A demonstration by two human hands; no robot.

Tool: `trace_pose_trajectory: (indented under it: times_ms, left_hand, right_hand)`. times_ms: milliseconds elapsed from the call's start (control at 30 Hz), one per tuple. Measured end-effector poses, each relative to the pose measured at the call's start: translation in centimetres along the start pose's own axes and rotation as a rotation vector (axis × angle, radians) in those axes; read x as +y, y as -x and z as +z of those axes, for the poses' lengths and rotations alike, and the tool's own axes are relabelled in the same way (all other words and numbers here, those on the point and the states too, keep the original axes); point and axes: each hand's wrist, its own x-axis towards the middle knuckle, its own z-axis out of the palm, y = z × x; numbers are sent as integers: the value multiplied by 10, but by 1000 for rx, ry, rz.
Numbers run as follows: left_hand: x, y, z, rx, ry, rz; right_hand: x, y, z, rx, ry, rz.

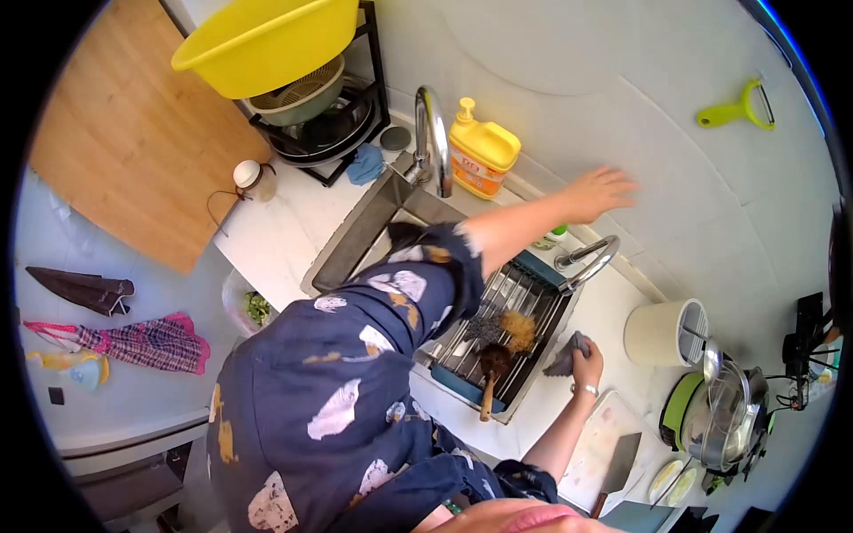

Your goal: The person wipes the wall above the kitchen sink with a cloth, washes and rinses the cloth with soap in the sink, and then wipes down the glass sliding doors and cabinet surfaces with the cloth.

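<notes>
My left hand (601, 194) is stretched out in front of the wall, above the sink's back edge, fingers apart and a little blurred, holding nothing. A dark grey cloth (564, 357) is gripped in my right hand (586, 365), low over the white counter beside the sink. Between my arms, a black drying rack (464, 348) lies across the sink. On it rest a brush with a wooden handle (490, 396), a grey steel scourer (485, 329) and a tan scrubber (518, 330). A small curved tap (593, 261) stands between my two hands.
A yellow pump bottle (484, 160) and a tall tap (433, 133) stand behind the sink (342, 253). Right of it are a cutting board (582, 462) with a knife (619, 466), a cream container (657, 333) and a pot (720, 417). A green peeler (737, 114) hangs on the wall.
</notes>
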Motion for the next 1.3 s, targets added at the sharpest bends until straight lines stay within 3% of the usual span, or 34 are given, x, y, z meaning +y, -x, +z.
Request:
trace_pose_trajectory:
  times_ms: [33, 100, 133, 167, 200, 233, 300, 400, 433, 567, 767, 833, 900, 1067, 1133, 1200, 1267, 1300]
  left_hand:
    - [17, 24, -7, 122, 215, -250]
    - [52, 87, -12, 218, 405, -410]
    - [69, 124, -17, 277, 420, -348]
    - [83, 162, -29, 10, 642, -406]
    - [97, 203, -36, 71, 567, -308]
    - [107, 249, -35, -43, 627, -340]
    - [113, 314, -69, -259, 720, -558]
    - [89, 378, -112, -227, 691, -924]
    - [70, 387, -123, -191, 691, -1032]
    - [-18, 388, -163, -161, 446, -1100]
    - [-120, 371, -136, -49, 89, -848]
    - [-126, 371, -129, -46, 38, -766]
    - [-117, 361, -146, -311, 209, -1009]
    - [-90, 373, -147, -341, 207, -988]
    - [-64, 371, -144, 170, 1, -892]
    - [-33, 369, -120, 124, 455, -1124]
    - [2, 363, -68, 266, 1309, -1432]
    - [12, 354, -65, 213, 1700, -1898]
  right_hand:
    - [-10, 21, -4, -10, -107, 42]
    - [-16, 49, 2, -75, -207, 158]
    - [-27, 64, 13, -98, -388, 179]
    - [-39, 77, 26, -118, -569, 199]
    - [-51, 84, 41, -143, -691, 227]
    - [-56, 90, 60, -141, -808, 247]
    - [-82, 99, 94, -203, -981, 301]
    - [-118, 97, 152, -179, -1098, 503]
    - [-121, 90, 174, -227, -1147, 458]
    - [-163, 65, 239, -210, -1338, 498]
    - [-226, 31, 275, -71, -1359, 537]
    - [-251, 24, 274, 21, -1336, 593]
    - [-255, 14, 278, 47, -1360, 556]
    - [-253, -5, 290, 110, -1507, 556]
    - [-250, -8, 293, 105, -1541, 621]
    - [-246, -13, 299, 101, -1576, 676]
    - [-242, -8, 311, -39, -1727, 586]
    - [-247, -5, 315, -22, -1708, 593]
